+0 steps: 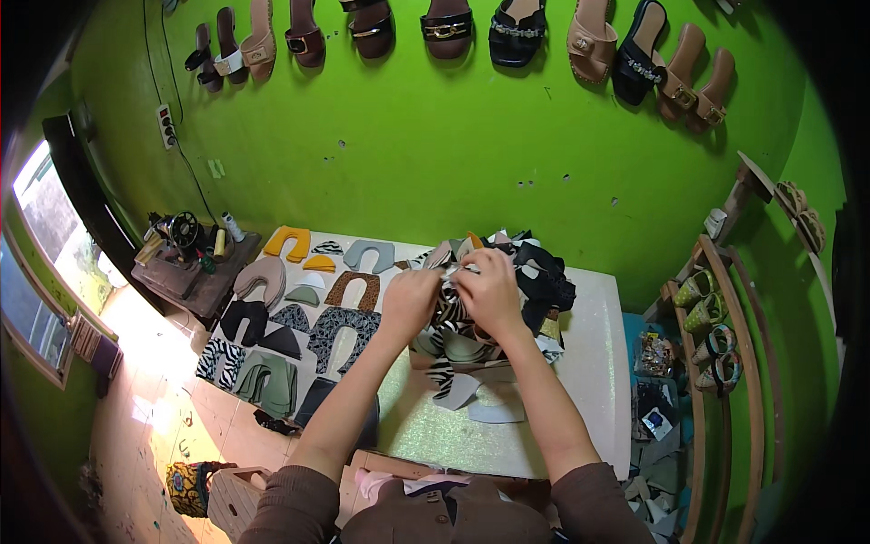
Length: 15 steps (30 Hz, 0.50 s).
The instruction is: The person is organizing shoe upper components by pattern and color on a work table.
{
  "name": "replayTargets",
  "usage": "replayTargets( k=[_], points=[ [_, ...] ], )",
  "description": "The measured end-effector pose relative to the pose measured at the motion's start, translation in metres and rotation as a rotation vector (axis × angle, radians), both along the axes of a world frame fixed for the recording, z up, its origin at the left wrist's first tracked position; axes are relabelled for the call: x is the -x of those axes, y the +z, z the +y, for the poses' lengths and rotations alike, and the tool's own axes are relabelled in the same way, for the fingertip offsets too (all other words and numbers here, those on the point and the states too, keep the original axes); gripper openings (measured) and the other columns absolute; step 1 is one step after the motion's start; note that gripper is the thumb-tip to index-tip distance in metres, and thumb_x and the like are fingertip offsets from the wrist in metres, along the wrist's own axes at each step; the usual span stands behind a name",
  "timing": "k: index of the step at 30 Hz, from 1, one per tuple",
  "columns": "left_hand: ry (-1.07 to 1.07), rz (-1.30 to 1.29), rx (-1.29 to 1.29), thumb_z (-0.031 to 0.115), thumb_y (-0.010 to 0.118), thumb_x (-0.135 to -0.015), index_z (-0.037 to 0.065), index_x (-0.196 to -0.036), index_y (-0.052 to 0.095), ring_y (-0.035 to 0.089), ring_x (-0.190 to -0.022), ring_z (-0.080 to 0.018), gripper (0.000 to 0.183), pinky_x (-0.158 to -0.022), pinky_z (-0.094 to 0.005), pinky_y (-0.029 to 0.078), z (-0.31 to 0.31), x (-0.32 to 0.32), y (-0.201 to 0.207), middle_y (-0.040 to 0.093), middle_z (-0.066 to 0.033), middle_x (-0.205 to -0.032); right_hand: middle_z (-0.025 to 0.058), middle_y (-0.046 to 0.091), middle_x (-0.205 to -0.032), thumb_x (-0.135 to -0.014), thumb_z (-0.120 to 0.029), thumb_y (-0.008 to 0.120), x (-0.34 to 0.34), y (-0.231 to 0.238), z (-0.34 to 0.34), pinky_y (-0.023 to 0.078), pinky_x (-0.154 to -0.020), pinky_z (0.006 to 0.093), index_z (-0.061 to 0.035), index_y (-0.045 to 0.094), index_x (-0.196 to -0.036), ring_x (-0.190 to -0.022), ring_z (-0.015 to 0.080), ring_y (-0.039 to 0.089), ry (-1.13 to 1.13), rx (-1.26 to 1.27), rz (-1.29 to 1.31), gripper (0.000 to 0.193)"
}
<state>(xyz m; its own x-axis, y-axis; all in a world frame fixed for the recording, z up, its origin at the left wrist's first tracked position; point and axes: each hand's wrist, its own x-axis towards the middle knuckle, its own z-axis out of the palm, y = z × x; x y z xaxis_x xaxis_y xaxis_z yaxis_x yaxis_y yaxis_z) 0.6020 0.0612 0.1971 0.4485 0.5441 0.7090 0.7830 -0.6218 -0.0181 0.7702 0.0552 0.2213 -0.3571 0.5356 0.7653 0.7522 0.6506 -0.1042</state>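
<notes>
Both my arms reach over the white table. My left hand (410, 301) and my right hand (490, 288) meet above a heap of cut pieces, fingers closed in a pinch. Between them is a black-and-white zebra-print piece (451, 315), partly hidden by the fingers. Under and behind the hands lies the heap, with black pieces (541, 276) at its right. Closer to me, a zebra-print scrap (441, 376) and a pale grey curved piece (497, 412) lie at its edge.
Sorted stacks cover the table's left side, including yellow U-shaped pieces (287, 243), leopard-print pieces (354, 292) and green pieces (266, 384). A sewing machine (184, 230) stands far left. Sandals (447, 30) hang on the green wall; a wooden rack (716, 335) stands right.
</notes>
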Motion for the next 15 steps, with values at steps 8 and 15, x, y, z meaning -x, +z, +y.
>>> replayTargets(
  k=[8,15],
  points=[
    [-0.202,-0.893,0.668,0.026,0.065,-0.082,-0.001,-0.102,0.054,0.057,-0.073,-0.0115,0.036,-0.064,-0.0263,0.045,-0.003,0.033,-0.062,0.061,-0.0058,-0.08,0.0076,0.054,-0.082,-0.074,-0.011,0.068,0.006,-0.002,0.007,0.042,-0.075,0.0307,-0.0031,0.067,-0.086,-0.082,0.0225,0.053,0.213,0.518,0.955,0.014],
    [-0.202,-1.316,0.818,0.02,0.055,-0.089,0.003,-0.083,0.056,0.044,-0.062,-0.004,0.018,-0.056,-0.0192,0.036,-0.011,0.053,-0.075,0.052,0.003,-0.072,0.0129,0.047,-0.109,-0.077,-0.018,0.059,0.018,-0.036,-0.018,0.031,-0.094,0.0461,-0.0036,0.061,-0.102,-0.11,0.03,0.04,-0.348,0.086,0.234,0.028]
  ],
)
